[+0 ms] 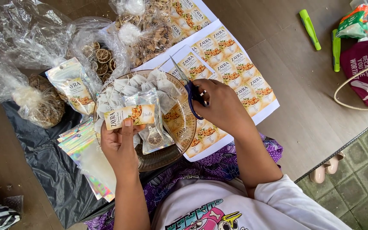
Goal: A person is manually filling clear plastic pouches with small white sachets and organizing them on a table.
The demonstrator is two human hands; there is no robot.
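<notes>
Two bare hands work low over a wooden floor. The left hand (122,142) rises with its palm turned up, its grip grasping a clear pouch (143,121); the thumb presses a yellow-and-white label (128,116) flat against the pouch's front. The pouch is glossy, crinkled plastic with a dried citrus slice (154,138) showing through near its bottom. It hangs over a round glass bowl (183,132) heaped with white paper tea bags (139,83).

The right hand (222,104) comes in from the right, forearm bent, its grip clenched on blue-handled scissors (189,87); the blades point up and left over a white sheet of printed labels (235,68), rows of small rectangles lying just beside the bowl.

Left of the bowl lies a fan of iridescent foil pouches (79,142) on a black plastic sheet (52,174). Clear bags (22,34) of dried goods, knotted and wrinkled, sit farther up, one with dried citrus rounds (101,57). Two green markers (309,29) lie well apart to the right.
</notes>
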